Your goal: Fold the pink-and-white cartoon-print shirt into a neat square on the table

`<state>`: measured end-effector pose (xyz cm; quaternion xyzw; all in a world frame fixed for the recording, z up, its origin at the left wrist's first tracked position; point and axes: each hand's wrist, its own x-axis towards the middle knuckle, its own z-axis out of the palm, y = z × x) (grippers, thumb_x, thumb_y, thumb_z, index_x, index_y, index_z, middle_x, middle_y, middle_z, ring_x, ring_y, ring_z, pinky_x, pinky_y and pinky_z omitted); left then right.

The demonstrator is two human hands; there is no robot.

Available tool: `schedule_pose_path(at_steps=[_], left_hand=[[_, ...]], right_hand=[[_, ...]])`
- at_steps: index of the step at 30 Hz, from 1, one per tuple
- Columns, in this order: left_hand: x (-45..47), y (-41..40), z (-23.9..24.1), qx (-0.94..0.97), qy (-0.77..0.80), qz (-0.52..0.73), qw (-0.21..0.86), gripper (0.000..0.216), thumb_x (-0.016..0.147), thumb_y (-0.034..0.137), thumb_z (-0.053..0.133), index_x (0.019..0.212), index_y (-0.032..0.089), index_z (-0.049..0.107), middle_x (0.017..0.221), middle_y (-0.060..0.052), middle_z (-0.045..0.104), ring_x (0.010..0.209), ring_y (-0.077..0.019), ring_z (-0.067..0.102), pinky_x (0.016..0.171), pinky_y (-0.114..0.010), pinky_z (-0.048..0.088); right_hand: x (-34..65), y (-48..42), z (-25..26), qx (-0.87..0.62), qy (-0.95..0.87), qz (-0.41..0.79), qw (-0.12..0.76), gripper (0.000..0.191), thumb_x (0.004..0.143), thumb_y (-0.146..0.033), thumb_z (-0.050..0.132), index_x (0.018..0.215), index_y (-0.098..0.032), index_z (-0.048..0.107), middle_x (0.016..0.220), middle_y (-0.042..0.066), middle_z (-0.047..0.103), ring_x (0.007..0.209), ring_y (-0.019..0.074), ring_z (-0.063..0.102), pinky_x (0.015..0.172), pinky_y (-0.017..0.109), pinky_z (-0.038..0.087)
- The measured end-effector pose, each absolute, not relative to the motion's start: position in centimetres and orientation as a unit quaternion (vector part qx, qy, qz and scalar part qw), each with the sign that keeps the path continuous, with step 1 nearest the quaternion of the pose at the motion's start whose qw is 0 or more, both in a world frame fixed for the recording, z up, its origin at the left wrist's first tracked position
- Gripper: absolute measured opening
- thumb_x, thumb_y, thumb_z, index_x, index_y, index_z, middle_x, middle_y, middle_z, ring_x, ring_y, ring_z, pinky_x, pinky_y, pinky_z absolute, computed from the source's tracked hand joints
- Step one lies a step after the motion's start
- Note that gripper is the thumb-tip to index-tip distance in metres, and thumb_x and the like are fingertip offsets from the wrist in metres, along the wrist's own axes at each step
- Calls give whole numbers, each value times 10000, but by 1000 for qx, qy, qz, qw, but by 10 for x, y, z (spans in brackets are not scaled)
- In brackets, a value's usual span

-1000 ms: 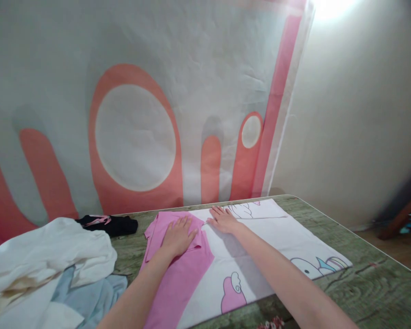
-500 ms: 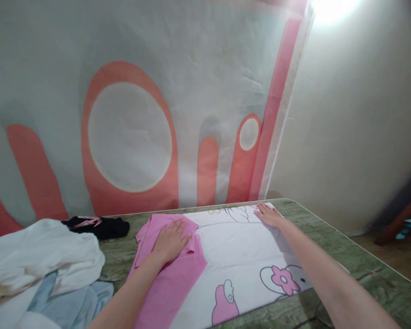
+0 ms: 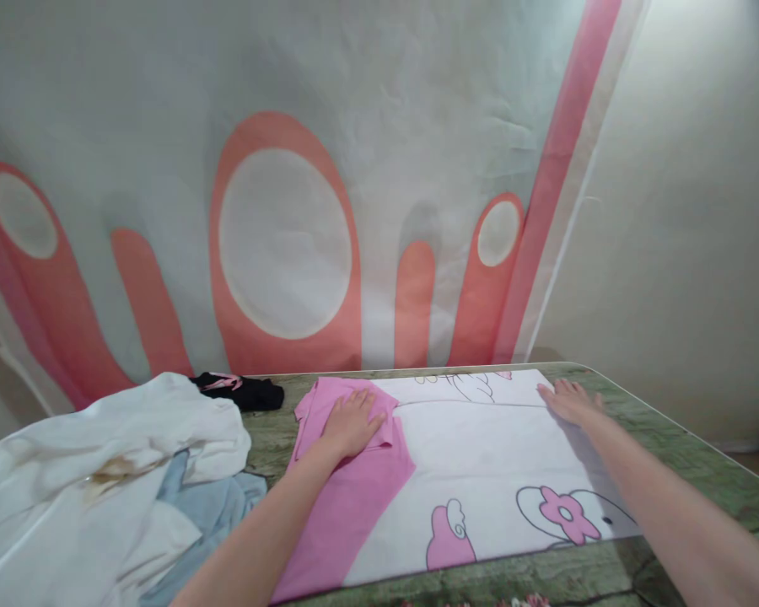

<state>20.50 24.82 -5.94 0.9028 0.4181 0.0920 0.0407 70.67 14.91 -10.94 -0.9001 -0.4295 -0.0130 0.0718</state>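
Observation:
A white cloth with pink cartoon prints lies spread flat on a green patterned table. Its left part is pink, with a folded pink flap at the far left corner. My left hand lies flat and open on that pink flap, fingers spread. My right hand rests open and flat on the cloth's far right edge, fingers stretched out.
A pile of white cloth with a brownish stain covers the table's left side, over a light blue garment. A small black garment with a pink ribbon lies at the back. A red-and-white printed sheet hangs behind the table.
My right hand has slid rightwards along the cloth's far edge, from beside my left hand out to the right end. My left hand has stayed on the pink flap. The view turned slightly.

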Motion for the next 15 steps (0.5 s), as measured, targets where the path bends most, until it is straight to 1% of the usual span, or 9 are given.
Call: schedule_pose_path(at_steps=[3, 4, 6, 8, 10, 13, 15], left_hand=[[187, 252, -55, 908, 400, 108, 68, 597, 879, 473, 308, 1359, 119, 330, 1426, -116, 298, 1316, -224, 246, 1067, -364, 179], [178, 255, -54, 905, 405, 113, 70, 593, 873, 449, 326, 1357, 107, 329, 1425, -119, 299, 1318, -217, 244, 1071, -348, 176], [157, 260, -56, 890, 433, 122, 68, 589, 855, 404, 362, 1354, 94, 323, 1423, -127, 300, 1322, -221, 235, 1079, -359, 159], [137, 266, -59, 870, 466, 138, 80, 580, 835, 361, 393, 1338, 78, 338, 1410, -144, 319, 1316, -234, 249, 1082, -383, 155], [119, 269, -62, 853, 486, 161, 98, 553, 818, 302, 412, 1314, 63, 366, 1390, -155, 351, 1301, -234, 282, 1080, -380, 177], [101, 271, -63, 836, 501, 193, 109, 545, 765, 163, 429, 1305, 95, 388, 1379, -119, 382, 1286, -207, 312, 1076, -351, 217], [93, 272, -61, 815, 523, 223, 114, 573, 736, 90, 424, 1307, 119, 388, 1367, -100, 401, 1272, -194, 335, 1066, -335, 246]], right_hand=[[709, 147, -111, -901, -425, -46, 74, 795, 823, -599, 151, 1373, -46, 301, 1448, 183, 224, 1320, 356, 165, 999, 628, 97], [704, 147, -111, -895, -436, -56, 71, 784, 824, -594, 155, 1379, -58, 292, 1455, 166, 218, 1325, 347, 154, 1007, 618, 95], [681, 151, -107, -877, -471, -69, 64, 754, 830, -579, 164, 1388, -85, 277, 1462, 133, 217, 1336, 320, 132, 1025, 593, 91], [645, 155, -103, -854, -512, -71, 65, 722, 838, -561, 174, 1393, -109, 268, 1466, 114, 217, 1342, 298, 124, 1037, 573, 100], [600, 160, -95, -827, -554, -65, 69, 707, 842, -554, 179, 1396, -122, 257, 1478, 99, 179, 1345, 287, 124, 1045, 555, 120], [527, 164, -77, -777, -622, -53, 80, 711, 839, -565, 194, 1399, -130, 253, 1496, 66, 85, 1349, 283, 108, 1055, 530, 135], [478, 162, -63, -732, -674, -41, 91, 712, 839, -577, 208, 1407, -149, 236, 1497, 48, 58, 1354, 268, 91, 1071, 505, 107]])
